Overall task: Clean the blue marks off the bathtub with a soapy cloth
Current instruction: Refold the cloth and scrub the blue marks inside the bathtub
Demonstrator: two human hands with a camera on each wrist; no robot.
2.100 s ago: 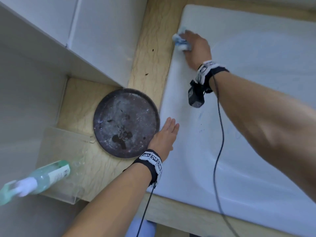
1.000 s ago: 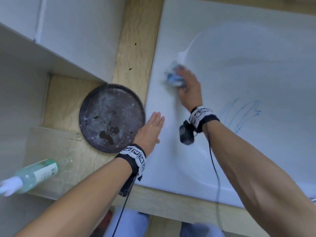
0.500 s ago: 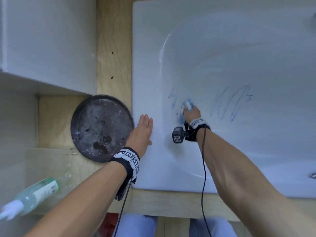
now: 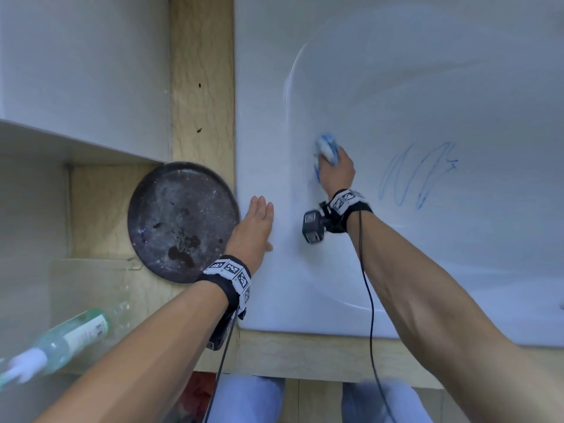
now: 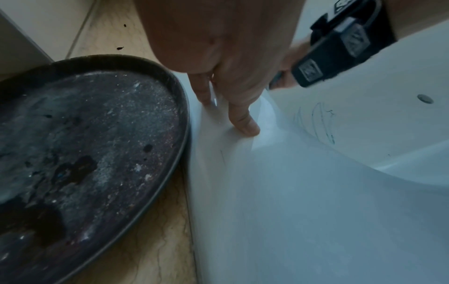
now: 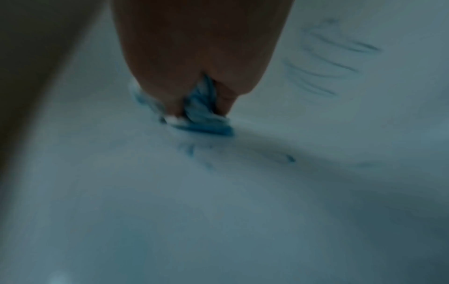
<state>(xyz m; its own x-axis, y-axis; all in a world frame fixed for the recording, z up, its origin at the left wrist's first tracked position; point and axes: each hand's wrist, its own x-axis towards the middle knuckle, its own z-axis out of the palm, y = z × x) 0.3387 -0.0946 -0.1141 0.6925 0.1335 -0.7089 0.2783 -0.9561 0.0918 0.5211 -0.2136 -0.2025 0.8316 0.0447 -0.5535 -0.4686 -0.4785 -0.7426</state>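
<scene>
Tub (image 4: 396, 285) fills the right side; scrub zone is its inner left wall. Pan (image 4: 183, 221) sits on the wood ledge touching the tub rim, probably just parked. Left hand (image 4: 254, 228) flat on the rim, fingers straight, holding nothing: looks like a brace for the lean. Right hand (image 4: 337, 172) bunches the cloth (image 4: 326, 148) against the wall, over a smeared mark (image 4: 316, 174). Bigger scribble (image 4: 418, 175) nearby is untouched.

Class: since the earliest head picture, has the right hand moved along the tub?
Yes. The right hand left the tub rim's far corner and is down inside the basin.
</scene>
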